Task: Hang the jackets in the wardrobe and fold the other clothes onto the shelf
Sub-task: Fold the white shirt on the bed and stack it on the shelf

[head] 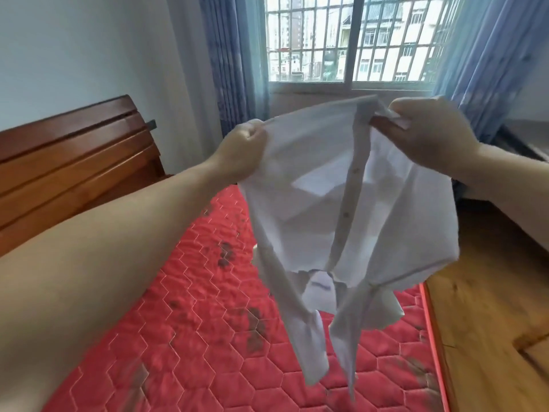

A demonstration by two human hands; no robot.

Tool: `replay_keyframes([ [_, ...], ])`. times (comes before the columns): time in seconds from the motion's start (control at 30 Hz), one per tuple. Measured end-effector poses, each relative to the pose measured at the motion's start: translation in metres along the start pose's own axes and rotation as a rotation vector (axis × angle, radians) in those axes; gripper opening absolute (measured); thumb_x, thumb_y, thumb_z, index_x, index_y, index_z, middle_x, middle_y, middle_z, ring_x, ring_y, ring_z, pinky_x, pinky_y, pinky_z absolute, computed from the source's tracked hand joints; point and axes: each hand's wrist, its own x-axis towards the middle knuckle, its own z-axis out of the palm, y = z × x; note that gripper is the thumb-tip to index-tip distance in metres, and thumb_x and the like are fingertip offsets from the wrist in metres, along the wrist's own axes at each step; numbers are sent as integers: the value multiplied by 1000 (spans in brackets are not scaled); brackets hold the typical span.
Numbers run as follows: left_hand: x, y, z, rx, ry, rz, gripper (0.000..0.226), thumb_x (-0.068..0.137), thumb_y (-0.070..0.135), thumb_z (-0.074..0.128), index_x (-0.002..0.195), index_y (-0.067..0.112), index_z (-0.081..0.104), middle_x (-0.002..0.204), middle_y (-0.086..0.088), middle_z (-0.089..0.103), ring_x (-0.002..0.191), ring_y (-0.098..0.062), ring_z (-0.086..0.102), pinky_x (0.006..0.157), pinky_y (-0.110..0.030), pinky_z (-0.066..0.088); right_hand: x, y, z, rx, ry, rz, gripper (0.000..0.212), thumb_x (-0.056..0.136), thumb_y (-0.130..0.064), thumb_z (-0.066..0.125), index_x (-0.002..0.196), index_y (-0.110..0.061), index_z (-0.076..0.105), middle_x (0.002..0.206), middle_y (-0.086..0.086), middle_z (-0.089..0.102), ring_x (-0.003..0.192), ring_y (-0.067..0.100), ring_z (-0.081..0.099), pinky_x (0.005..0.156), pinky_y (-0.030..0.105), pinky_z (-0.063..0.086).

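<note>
A white button-up shirt (312, 197) hangs in the air above the bed, upside down, with its collar and sleeves dangling at the bottom. My left hand (242, 150) grips one end of the raised edge in a fist. At the other end, my right hand (427, 135) pinches the edge near the button strip. The shirt is stretched between both hands at about chest height.
Below lies a bed with a red quilted mattress (208, 337) and a wooden headboard (74, 162) on the left. A barred window (350, 40) with blue curtains (231, 60) is ahead. Wooden floor (490, 307) runs along the bed's right side.
</note>
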Motion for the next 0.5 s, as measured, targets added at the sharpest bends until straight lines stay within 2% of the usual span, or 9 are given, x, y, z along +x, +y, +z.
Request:
replay_keyframes([
  [0.07,-5,15,4,193,-234,-33,43,81,60,66,71,18,63,60,10,60,50,-5,55,49,-18,46,2,6,0,-40,27,79,61,95,-68,31,60,-18,35,53,-4,35,46,14,33,48,27,22],
  [0.13,-5,30,10,325,-376,-71,29,78,44,77,81,15,74,70,4,70,60,-9,65,61,-23,57,-3,8,12,-34,28,205,47,96,-58,41,77,-15,48,68,-3,47,62,20,46,57,30,33],
  [0.17,-3,37,15,257,-369,-90,24,80,35,78,86,12,75,76,0,72,65,-12,67,68,-27,59,-10,5,21,-29,9,277,38,94,-52,49,97,-14,53,87,3,55,79,25,53,69,35,41],
  [0.2,-2,43,22,96,-339,-129,20,83,29,76,87,9,73,80,-3,73,69,-15,69,72,-31,61,-20,1,32,-66,0,327,42,91,-46,58,118,-15,50,109,11,54,98,31,53,84,42,44],
  [0.23,-2,48,28,-102,-296,-178,17,85,25,74,87,8,71,81,-5,73,70,-18,70,74,-33,61,-35,-6,44,-110,15,341,55,86,-41,64,131,-17,43,125,16,48,112,36,48,94,48,40],
  [0.27,0,52,35,-292,-257,-216,13,88,22,72,87,9,69,78,-6,74,68,-18,70,74,-34,61,-52,-16,57,-108,67,289,63,82,-36,66,137,-17,40,133,18,44,120,39,43,100,51,36],
  [0.37,6,58,51,-588,-183,-251,13,93,20,66,94,8,64,71,-5,72,62,-16,69,68,-30,59,-128,-66,92,115,193,74,51,75,-29,61,124,-14,55,125,13,51,116,32,45,102,48,32],
  [0.43,6,61,55,-669,-148,-271,22,93,24,65,108,8,60,79,-7,69,66,-17,68,71,-32,59,-182,-90,118,305,64,167,43,73,-32,58,113,-16,57,113,6,56,105,28,53,94,44,39],
  [0.5,2,64,53,-708,-163,-312,27,94,30,63,111,9,59,83,-8,68,69,-18,69,70,-32,59,-220,-103,142,426,-203,389,50,73,-39,55,120,-20,54,115,2,57,102,28,60,86,43,48],
])
